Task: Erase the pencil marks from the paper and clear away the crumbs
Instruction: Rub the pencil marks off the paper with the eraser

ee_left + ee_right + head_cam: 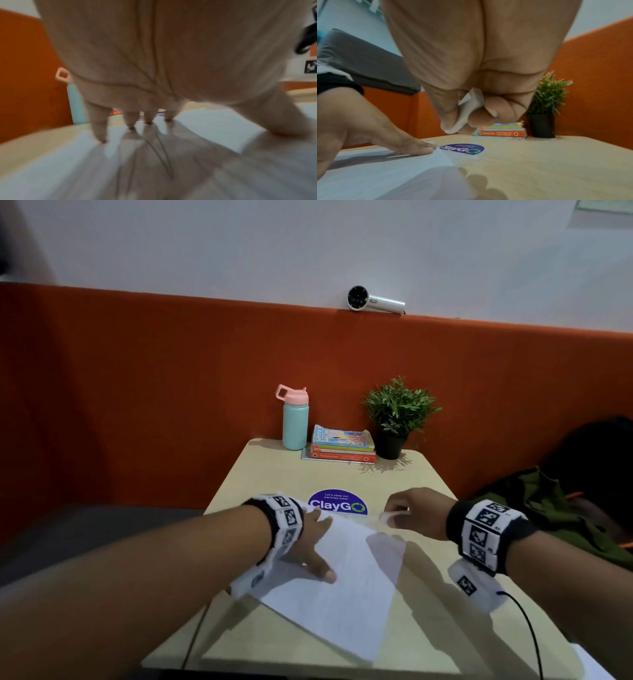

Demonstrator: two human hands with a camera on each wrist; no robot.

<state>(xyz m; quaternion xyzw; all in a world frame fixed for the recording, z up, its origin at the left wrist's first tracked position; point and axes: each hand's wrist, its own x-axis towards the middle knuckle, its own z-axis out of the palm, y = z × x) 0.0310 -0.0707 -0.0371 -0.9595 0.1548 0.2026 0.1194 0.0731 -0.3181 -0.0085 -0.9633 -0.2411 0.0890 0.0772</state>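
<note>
At the head view's lower centre the left hand [310,546] presses flat fingers on the paper [346,583], pinning it to the tabletop [428,628], while the right hand [412,513], grip clamped on the eraser [467,112], hovers at its top right corner, likely to rub.

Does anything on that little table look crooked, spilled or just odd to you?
Only the paper sits askew, turned at an angle to the table edges under the left hand. The bottle, books and plant stand tidy. No spills or damage show.
</note>
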